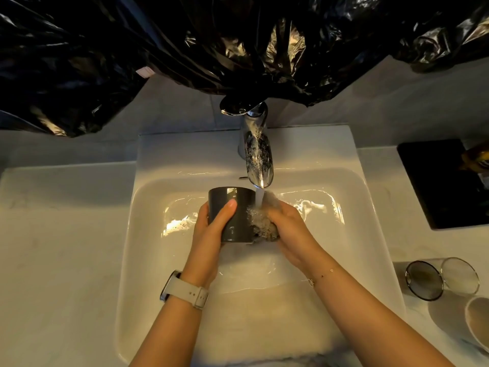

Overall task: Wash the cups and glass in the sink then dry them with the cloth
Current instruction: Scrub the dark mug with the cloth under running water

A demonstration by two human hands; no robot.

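Head view over a white rectangular ceramic sink [158, 234] set in a pale countertop [53, 260]. Crumpled black plastic sheeting [185, 43] covers the wall at 12 o'clock and hides the base of the chrome tap [258, 154]; what lies behind it cannot be seen. At 3 o'clock a black rectangular tray [436, 186] is cut off by the frame edge, and the yellowish item on it is too partial to identify. At 4 o'clock a clear smoky drinking glass [442, 278] lies on its side on the counter, and just below it only the rim of a pale cup [476, 321] shows, the rest being out of frame. At centre, over the basin, the left hand [211, 234], its wrist bearing a white-strapped watch [185, 290], wraps fingers and thumb around a glossy dark grey cylindrical cup [230, 205], held roughly on its side; its mouth and any handle cannot be made out. The right hand [288, 229] is curled around a wet greyish sponge or cloth [264, 230] pressed against the cup's right side; running water [259, 198] from the tap blurs this contact.
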